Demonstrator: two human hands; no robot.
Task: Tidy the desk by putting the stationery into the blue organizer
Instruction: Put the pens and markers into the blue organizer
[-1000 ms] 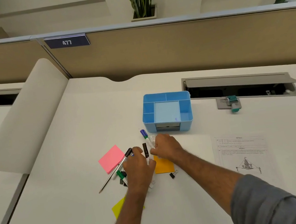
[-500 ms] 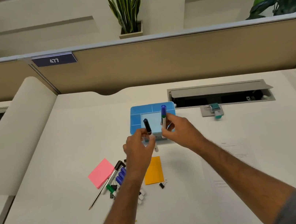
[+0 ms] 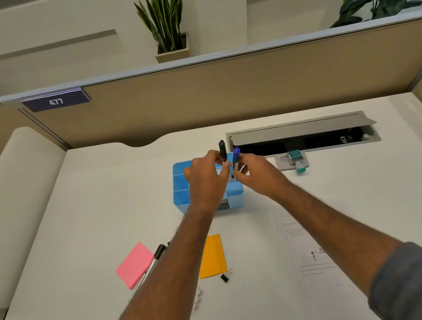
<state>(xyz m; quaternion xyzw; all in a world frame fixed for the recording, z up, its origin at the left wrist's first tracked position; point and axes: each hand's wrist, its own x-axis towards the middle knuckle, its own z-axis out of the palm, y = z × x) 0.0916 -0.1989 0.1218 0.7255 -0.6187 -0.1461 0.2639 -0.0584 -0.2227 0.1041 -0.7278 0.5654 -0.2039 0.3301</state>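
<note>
The blue organizer [image 3: 181, 189] stands mid-desk, mostly covered by my hands. My left hand [image 3: 206, 181] grips a black-capped marker [image 3: 222, 151] upright over the organizer's back right part. Beside it, my right hand [image 3: 257, 173] holds a purple-capped marker [image 3: 236, 156] upright, its lower end down near the organizer. On the desk nearer to me lie a pink sticky pad [image 3: 135, 264], an orange sticky pad [image 3: 212, 255], a black-capped pen [image 3: 155, 261] partly under my left forearm, and a black binder clip [image 3: 226, 276].
A printed sheet [image 3: 308, 249] lies at the right under my right forearm. Behind the organizer is an open cable tray [image 3: 302, 138] with a teal stamp [image 3: 296, 160] at its edge. A beige partition closes off the back; a curved divider rises at the left.
Both hands lifted a marker each from the pile and carried them away from me to above the organizer. The camera view has tilted up and moved closer.
</note>
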